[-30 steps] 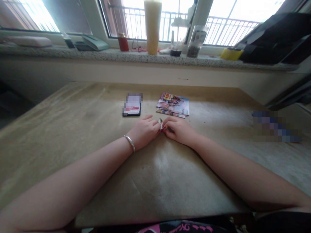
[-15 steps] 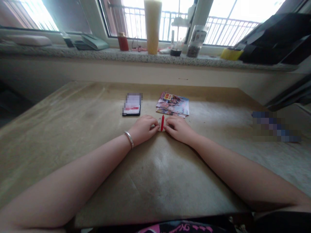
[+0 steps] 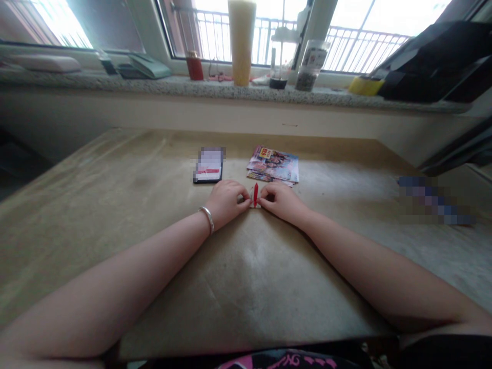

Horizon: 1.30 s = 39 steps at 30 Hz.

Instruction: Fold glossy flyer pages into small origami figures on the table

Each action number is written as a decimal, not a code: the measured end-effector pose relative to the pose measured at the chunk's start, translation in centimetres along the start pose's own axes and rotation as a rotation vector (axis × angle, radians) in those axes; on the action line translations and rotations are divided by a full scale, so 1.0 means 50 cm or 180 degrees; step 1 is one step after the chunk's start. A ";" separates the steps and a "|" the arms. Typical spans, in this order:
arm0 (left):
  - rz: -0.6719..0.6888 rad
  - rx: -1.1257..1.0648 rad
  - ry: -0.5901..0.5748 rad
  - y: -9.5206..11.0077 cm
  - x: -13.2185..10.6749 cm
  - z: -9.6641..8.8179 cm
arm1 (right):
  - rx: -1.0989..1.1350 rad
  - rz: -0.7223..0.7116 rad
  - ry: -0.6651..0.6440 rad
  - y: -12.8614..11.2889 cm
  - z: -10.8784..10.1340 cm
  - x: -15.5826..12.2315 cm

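A small folded whitish paper piece (image 3: 252,206) lies on the table, with a narrow red pointed strip (image 3: 255,195) standing out along its middle. My left hand (image 3: 228,203), with a silver bracelet at the wrist, pinches the paper's left edge between thumb and fingertips. On the opposite side my right hand (image 3: 283,204) has its thumb and forefinger closed on the right edge. The fingertips cover much of the paper, so its full shape is hidden.
Just beyond my hands lie a phone (image 3: 209,165) and a stack of colourful printed leaflets (image 3: 279,165). A blurred bluish item (image 3: 434,200) rests at the table's right. Bottles and cups, including a tall yellowish one (image 3: 242,46), line the granite windowsill (image 3: 184,88).
Both hands have shifted slightly and their fingers are more arched, thumbs pinching lower on the paper. The red strip has moved a little left and looks narrower.
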State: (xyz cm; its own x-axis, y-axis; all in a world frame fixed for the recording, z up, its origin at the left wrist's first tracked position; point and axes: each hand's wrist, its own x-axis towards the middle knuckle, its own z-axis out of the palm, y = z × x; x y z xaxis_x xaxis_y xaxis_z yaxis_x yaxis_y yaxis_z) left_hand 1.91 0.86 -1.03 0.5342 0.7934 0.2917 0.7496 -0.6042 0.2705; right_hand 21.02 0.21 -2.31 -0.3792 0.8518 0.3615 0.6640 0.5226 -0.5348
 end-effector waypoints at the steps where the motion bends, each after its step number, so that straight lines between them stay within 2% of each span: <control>1: 0.0007 0.0012 0.0002 -0.001 0.000 0.000 | -0.0003 0.0037 0.0003 0.001 0.001 0.000; 10: 0.0035 0.0072 0.0103 -0.002 -0.007 -0.006 | 0.0038 0.0129 -0.0057 0.009 0.003 0.002; 17: 0.0318 0.0098 -0.0060 -0.011 -0.016 -0.013 | -0.0049 0.0128 -0.0096 0.009 0.001 0.003; 21: 0.0621 0.0185 -0.0146 -0.014 -0.020 -0.014 | -0.0013 0.0111 -0.0130 0.011 0.001 0.004; 27: 0.0750 0.0199 -0.0109 -0.013 -0.020 -0.017 | -0.0098 0.0195 0.0067 0.014 0.004 0.003; 39: 0.0909 -0.0115 0.0041 -0.016 -0.019 -0.009 | -0.0284 -0.0102 0.0053 0.006 -0.005 -0.011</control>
State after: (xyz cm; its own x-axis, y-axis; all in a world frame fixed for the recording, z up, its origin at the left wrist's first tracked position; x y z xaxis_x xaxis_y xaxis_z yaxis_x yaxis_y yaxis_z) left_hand 0.64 0.54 -1.12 0.7164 0.5900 0.3724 0.5550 -0.8054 0.2083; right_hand 21.58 -0.13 -2.50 -0.3910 0.8336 0.3903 0.7067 0.5435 -0.4530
